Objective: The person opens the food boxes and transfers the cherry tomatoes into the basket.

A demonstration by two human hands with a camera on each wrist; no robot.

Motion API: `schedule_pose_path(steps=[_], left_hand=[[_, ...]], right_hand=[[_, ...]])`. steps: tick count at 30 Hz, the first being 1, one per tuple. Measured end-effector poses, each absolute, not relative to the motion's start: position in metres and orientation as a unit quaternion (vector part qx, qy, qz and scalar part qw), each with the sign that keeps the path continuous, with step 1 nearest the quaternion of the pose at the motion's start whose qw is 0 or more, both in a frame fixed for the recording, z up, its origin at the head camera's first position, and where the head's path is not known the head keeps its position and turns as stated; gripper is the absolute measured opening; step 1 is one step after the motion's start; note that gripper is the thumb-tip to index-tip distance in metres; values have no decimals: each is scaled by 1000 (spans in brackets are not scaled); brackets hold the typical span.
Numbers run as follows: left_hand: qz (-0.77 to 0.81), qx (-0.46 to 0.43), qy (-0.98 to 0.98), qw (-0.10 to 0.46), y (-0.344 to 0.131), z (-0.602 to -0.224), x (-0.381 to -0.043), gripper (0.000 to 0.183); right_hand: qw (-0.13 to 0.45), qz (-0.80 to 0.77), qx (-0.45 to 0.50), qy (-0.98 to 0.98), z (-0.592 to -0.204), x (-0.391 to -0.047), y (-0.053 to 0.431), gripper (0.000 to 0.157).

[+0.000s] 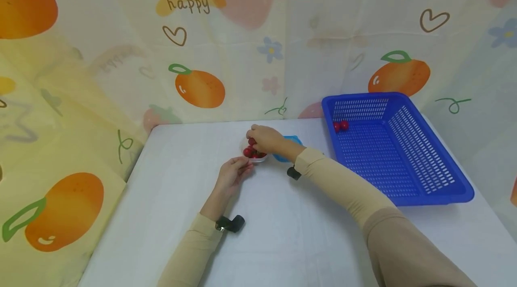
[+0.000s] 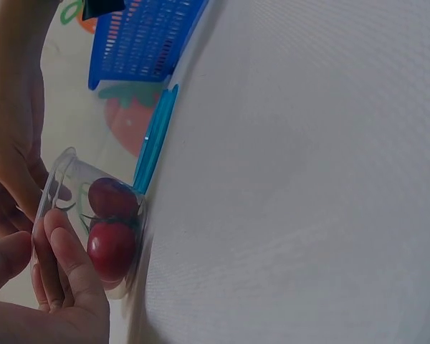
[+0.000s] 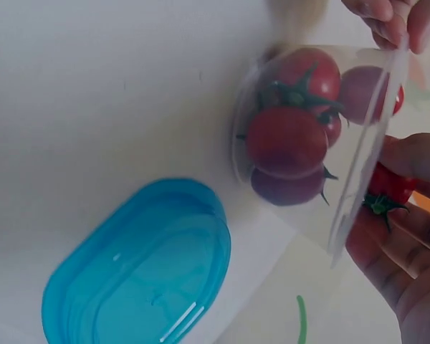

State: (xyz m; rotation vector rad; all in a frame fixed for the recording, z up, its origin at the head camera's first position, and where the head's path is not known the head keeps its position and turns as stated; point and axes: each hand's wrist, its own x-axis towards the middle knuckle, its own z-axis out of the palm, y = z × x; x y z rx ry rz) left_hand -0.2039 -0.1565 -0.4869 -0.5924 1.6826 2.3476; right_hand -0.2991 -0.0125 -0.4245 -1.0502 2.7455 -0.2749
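Note:
A clear plastic container (image 3: 344, 208) holding several red cherry tomatoes (image 3: 287, 140) with green stems stands on the table. My left hand (image 1: 232, 174) pinches its near rim between thumb and fingers. Over the container's mouth, my right hand (image 1: 267, 139) holds one cherry tomato (image 3: 393, 188) between thumb and fingers, its green calyx showing in the right wrist view. Right beside the container lies a translucent blue lid (image 3: 140, 265), partly covered by the right wrist in the head view.
A blue plastic basket (image 1: 371, 152) with slotted walls stands on the right, with two cherry tomatoes (image 1: 344, 125) in its far left corner. A white cloth covers the table (image 1: 161, 179). Behind it hangs a fruit-patterned curtain (image 1: 242, 53).

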Motion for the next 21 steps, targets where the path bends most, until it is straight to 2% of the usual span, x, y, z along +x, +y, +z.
schedule_pose_path(steps=[13,21], left_hand=[[782,-210,578,99,-156,-488,-204,25],[779,-207,584,97,-155,-486,-202,27]], right_hand=[[94,-129,-345,925,-407,-301,8,36],[74,-141,-344,926,-395,-308,25,35]])
